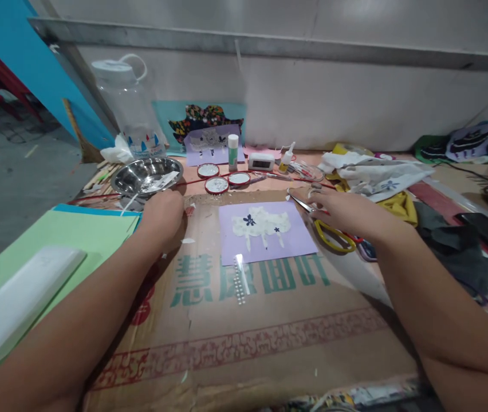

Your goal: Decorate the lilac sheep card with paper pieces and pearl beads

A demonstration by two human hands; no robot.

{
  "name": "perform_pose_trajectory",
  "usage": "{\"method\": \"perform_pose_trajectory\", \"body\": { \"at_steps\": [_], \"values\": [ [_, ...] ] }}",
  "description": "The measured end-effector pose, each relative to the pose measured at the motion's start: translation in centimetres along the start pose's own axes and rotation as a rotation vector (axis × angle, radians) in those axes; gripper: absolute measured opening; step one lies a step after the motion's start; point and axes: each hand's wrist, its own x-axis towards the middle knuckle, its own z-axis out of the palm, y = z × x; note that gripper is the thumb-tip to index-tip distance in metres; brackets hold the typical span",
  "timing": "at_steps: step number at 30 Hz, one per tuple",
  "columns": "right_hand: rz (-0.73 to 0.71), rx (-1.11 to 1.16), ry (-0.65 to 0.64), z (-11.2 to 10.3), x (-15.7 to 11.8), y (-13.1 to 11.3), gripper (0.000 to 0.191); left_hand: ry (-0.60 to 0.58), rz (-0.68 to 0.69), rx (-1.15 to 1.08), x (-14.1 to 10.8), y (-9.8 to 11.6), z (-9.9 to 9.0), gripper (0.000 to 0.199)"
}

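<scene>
My left hand (164,213) rests at the cardboard's back left, just in front of a steel bowl (149,176). Its fingers curl down out of sight, so I cannot tell whether it holds anything. On the right, my right hand (334,207) reaches over scissors (334,237) with yellow handles, its fingers stretched out and touching or just above them. Between my hands lies a purple card (267,232) with a white cloud-shaped patch (263,222) and dark flower shapes. A clear strip of small beads (239,280) lies at its front edge.
Printed cardboard (244,349) covers the work area. Behind it stand a glue stick (232,151), red-rimmed lids (217,185), a small glue bottle (287,157) and a clear jug (130,109). Green sheets (16,246) with a white case (24,297) lie left; fabric scraps (445,246) lie right.
</scene>
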Motion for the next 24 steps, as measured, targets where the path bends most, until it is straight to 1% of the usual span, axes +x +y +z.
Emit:
{"method": "perform_pose_trajectory", "body": {
  "at_steps": [3,5,6,8,9,10,11,12,13,14,15,17,20,22,24],
  "values": [
    [-0.102,0.003,0.071,-0.6,-0.4,-1.1,0.038,0.003,-0.005,-0.031,-0.1,-0.6,-0.9,0.016],
    [-0.147,0.003,0.135,-0.5,-0.4,-1.7,0.036,0.014,-0.011,-0.068,-0.4,-0.5,-2.2,0.015],
    [-0.173,0.011,0.187,-0.4,-0.4,-2.1,0.034,0.018,-0.006,-0.099,-0.7,-0.2,-2.9,0.015],
    [-0.237,0.062,0.336,0.2,-0.2,-3.6,0.03,0.008,0.047,-0.186,-1.6,1.0,-4.2,0.015],
    [-0.28,0.107,0.426,0.5,-0.1,-4.6,0.031,-0.008,0.085,-0.314,-2.1,1.8,-4.6,0.013],
    [-0.317,0.157,0.528,0.9,0.0,-5.7,0.036,-0.057,0.144,-0.421,-2.7,2.7,-5.0,0.012],
    [-0.364,0.198,0.615,1.3,-0.1,-7.0,0.04,-0.093,0.178,-0.479,-3.4,3.7,-5.3,0.012],
    [-0.436,0.225,0.657,1.7,-0.2,-8.2,0.043,-0.12,0.242,-0.523,-4.0,4.5,-5.5,0.013],
    [-0.511,0.227,0.671,2.2,-0.3,-9.4,0.043,-0.159,0.318,-0.562,-4.6,5.3,-5.6,0.013],
    [-0.581,0.222,0.676,2.6,-0.5,-10.3,0.039,-0.179,0.352,-0.588,-5.0,6.0,-5.7,0.014],
    [-0.638,0.211,0.649,3.1,-0.7,-11.1,0.034,-0.185,0.373,-0.605,-5.4,6.5,-5.7,0.015],
    [-0.699,0.217,0.618,4.0,-1.0,-11.9,0.026,-0.189,0.383,-0.625,-5.7,7.0,-5.8,0.015],
    [-0.695,0.298,0.579,5.3,-1.0,-12.0,0.024,-0.204,0.376,-0.587,-5.5,6.6,-5.5,0.014],
    [-0.663,0.344,0.523,5.8,-0.8,-11.9,0.024,-0.181,0.362,-0.521,-5.3,5.9,-4.8,0.016],
    [-0.612,0.409,0.451,5.6,-0.7,-11.8,0.025,-0.125,0.32,-0.46,-5.2,4.9,-3.8,0.015]
  ]
}}
